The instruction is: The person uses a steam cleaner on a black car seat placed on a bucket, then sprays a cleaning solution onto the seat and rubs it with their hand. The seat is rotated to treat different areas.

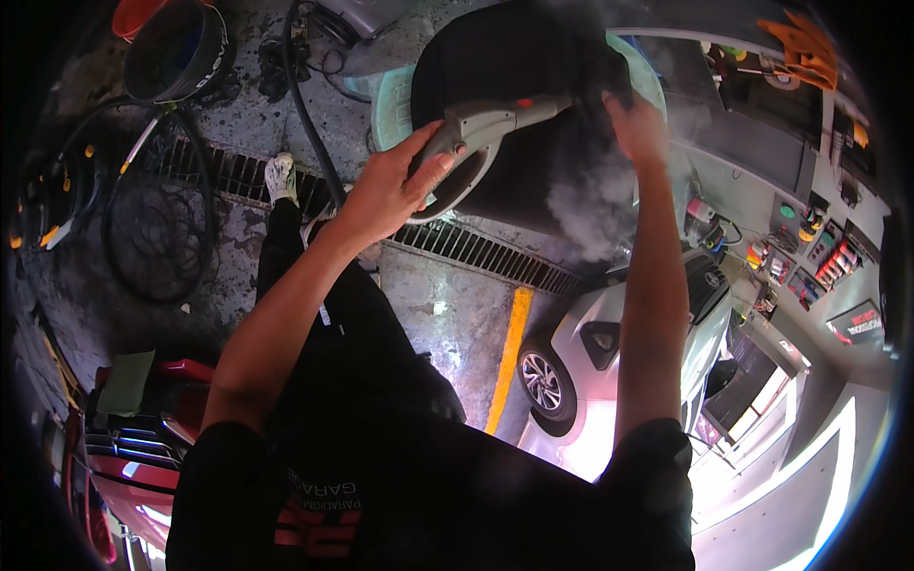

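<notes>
My left hand (405, 186) is closed round the handle of a grey steam cleaner gun (490, 124), whose nozzle points right. A large black mat (514, 62) with rounded corners fills the space before me. It lies against a pale teal plastic piece (390, 109) that shows at both its sides. White steam (595, 200) drifts over the mat's right part and blurs it. At the mat's right edge, my right hand (638, 128) grips it with the thumb on the near face; the other fingers are partly hidden.
A dark hose (309, 114) runs down beside my leg. At the far left stand a black bucket (176, 57) and coiled hoses (157, 238). A floor drain grate (486, 252) crosses beneath. A white car (590, 352) is at the right, a red vehicle (133, 476) at the lower left.
</notes>
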Available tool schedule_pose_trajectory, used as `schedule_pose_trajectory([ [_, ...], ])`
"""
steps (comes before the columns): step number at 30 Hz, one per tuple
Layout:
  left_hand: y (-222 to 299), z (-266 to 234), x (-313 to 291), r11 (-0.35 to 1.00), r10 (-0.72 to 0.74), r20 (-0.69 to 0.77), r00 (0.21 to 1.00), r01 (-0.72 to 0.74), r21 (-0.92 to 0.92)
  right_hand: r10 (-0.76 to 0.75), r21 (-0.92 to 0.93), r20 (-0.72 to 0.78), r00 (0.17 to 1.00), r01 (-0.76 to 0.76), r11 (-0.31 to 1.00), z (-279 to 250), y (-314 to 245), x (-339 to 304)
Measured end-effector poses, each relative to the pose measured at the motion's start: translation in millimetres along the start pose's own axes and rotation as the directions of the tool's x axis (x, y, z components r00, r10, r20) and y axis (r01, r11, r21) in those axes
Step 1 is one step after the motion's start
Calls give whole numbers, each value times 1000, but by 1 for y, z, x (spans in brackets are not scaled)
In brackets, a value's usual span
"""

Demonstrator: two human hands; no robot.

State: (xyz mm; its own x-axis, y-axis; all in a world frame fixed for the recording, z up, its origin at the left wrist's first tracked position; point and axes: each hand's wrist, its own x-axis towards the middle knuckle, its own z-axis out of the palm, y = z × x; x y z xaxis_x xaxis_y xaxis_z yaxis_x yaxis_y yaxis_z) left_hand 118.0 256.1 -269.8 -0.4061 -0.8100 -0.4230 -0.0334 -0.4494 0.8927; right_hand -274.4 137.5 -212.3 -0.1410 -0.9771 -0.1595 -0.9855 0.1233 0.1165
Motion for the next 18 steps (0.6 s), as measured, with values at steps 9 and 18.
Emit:
schedule_pose_trajectory([
  [9, -20, 1, -11, 997, 25, 40, 999, -22, -74, 8, 28, 102, 995, -11, 1000, -14, -7, 1],
  [18, -39, 24, -66, 888, -84, 210, 974, 169, -428, -8, 75, 126, 992, -2, 997, -12, 2, 7],
])
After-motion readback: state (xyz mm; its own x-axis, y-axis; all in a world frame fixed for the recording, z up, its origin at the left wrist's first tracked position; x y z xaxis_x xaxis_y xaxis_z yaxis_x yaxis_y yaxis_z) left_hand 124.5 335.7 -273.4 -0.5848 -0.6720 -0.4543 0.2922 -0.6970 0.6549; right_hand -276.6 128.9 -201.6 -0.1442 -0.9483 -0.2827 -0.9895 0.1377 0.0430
